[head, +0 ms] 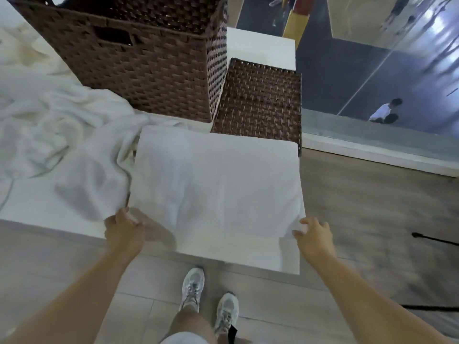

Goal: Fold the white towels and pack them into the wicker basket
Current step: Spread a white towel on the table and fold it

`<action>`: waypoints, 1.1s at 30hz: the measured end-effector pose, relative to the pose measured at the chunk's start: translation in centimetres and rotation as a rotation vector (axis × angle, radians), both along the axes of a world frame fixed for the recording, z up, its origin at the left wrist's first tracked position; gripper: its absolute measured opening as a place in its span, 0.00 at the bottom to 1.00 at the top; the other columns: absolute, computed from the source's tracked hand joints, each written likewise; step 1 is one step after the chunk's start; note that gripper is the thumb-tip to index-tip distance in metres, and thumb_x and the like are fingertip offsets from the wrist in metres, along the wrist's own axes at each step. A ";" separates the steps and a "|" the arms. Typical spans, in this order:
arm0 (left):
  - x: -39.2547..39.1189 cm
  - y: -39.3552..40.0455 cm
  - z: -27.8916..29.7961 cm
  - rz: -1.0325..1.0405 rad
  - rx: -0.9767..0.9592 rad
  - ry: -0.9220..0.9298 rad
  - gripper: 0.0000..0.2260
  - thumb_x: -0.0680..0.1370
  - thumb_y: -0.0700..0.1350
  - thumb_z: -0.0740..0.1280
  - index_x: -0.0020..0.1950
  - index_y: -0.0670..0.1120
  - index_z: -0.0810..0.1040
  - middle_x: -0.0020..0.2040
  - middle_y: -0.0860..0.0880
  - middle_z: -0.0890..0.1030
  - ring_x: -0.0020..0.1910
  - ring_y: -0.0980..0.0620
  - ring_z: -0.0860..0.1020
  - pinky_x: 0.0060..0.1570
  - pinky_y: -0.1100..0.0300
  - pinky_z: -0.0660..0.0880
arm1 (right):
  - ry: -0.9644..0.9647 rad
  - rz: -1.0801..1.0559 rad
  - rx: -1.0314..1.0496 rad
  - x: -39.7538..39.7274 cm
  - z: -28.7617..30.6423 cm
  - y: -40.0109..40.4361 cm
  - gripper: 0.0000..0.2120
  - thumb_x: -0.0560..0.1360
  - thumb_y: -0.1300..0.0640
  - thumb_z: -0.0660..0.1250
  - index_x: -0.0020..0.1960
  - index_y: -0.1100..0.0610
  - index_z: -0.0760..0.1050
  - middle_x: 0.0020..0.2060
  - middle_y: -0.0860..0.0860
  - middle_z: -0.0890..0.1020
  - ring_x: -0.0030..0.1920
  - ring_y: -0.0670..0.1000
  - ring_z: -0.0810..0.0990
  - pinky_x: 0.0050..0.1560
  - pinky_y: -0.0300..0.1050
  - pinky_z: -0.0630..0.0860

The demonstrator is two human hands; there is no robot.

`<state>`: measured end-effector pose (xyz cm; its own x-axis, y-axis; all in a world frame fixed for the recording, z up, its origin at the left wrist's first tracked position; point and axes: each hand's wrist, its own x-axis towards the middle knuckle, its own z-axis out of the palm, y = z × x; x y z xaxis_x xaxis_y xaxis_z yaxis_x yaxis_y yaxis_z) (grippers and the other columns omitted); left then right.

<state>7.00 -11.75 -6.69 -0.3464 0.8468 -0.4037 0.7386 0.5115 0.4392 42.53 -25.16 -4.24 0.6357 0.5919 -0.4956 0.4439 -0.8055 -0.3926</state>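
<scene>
Left hand and right hand each pinch a near corner of the towel. Recommend carrying both corners evenly to the far edge, keeping the sides aligned.

No readable text

I find no lettering, label or number near the wicker basket (towels and shoes look unmarked too).

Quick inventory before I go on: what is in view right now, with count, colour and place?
towel: one, white, flat on table's near corner, both near corners held
loose towels: heap, count unclear, white, table left
basket: one, brown wicker, table far side
lid: one, brown wicker, right of basket
table: one, white
shoes: two, pale grey, floor
left hand: grips left corner
right hand: grips right corner
</scene>
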 end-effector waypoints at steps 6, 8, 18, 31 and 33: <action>-0.7 0.7 0.6 0.037 -0.017 -0.131 0.18 0.76 0.44 0.68 0.62 0.36 0.73 0.55 0.38 0.79 0.51 0.37 0.77 0.45 0.52 0.71 | 0.040 -0.096 -0.008 0.0 -1.0 0.5 0.20 0.77 0.60 0.64 0.68 0.60 0.65 0.62 0.59 0.73 0.49 0.57 0.75 0.44 0.47 0.72; -1.0 1.0 0.8 0.025 -0.040 -0.141 0.17 0.74 0.46 0.71 0.58 0.38 0.76 0.51 0.38 0.81 0.49 0.38 0.78 0.46 0.52 0.72 | 0.051 -0.174 -0.012 0.1 -1.0 1.1 0.18 0.76 0.62 0.64 0.65 0.62 0.67 0.56 0.61 0.77 0.47 0.59 0.77 0.41 0.48 0.74; -1.7 2.2 3.7 0.038 -0.086 -0.326 0.05 0.75 0.38 0.65 0.39 0.42 0.73 0.40 0.39 0.78 0.40 0.41 0.77 0.49 0.45 0.77 | 0.168 -0.390 0.042 1.2 1.2 3.7 0.12 0.75 0.66 0.62 0.33 0.66 0.72 0.29 0.60 0.78 0.34 0.60 0.80 0.46 0.57 0.78; -1.2 0.8 3.0 -0.068 -0.111 -0.344 0.14 0.78 0.51 0.65 0.46 0.39 0.76 0.43 0.41 0.81 0.44 0.41 0.79 0.51 0.45 0.77 | 0.022 -0.107 -0.014 -0.5 1.1 0.8 0.23 0.75 0.57 0.69 0.68 0.60 0.70 0.62 0.57 0.77 0.58 0.58 0.77 0.54 0.48 0.75; -1.4 0.8 2.3 -0.106 -0.081 -0.261 0.16 0.78 0.51 0.64 0.45 0.37 0.76 0.42 0.38 0.81 0.42 0.40 0.79 0.46 0.48 0.77 | 0.009 -0.100 -0.042 -0.6 0.9 0.7 0.22 0.75 0.55 0.68 0.68 0.57 0.71 0.62 0.57 0.76 0.54 0.57 0.78 0.51 0.46 0.74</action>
<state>5.57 -10.90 -4.38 -0.1337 0.8338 -0.5356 0.6572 0.4791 0.5818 41.98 -24.50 -3.37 0.6861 0.5044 -0.5242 0.3572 -0.8613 -0.3614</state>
